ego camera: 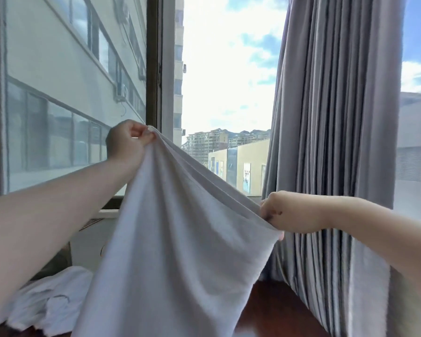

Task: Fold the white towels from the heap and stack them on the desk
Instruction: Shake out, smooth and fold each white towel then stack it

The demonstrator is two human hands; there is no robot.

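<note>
Up by the window, left hand (129, 139) and right hand (281, 212) pinched 2 corners of the towel (175, 239); it looked soft, light and floppy.

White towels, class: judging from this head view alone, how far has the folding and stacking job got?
Done: no folded stack shows in this view. In hand: one white towel hangs unfolded, its top edge pinched by the left hand held high and the right hand lower. Left: folding it, then the crumpled heap still lying on the dark wooden desk at lower left.
</note>
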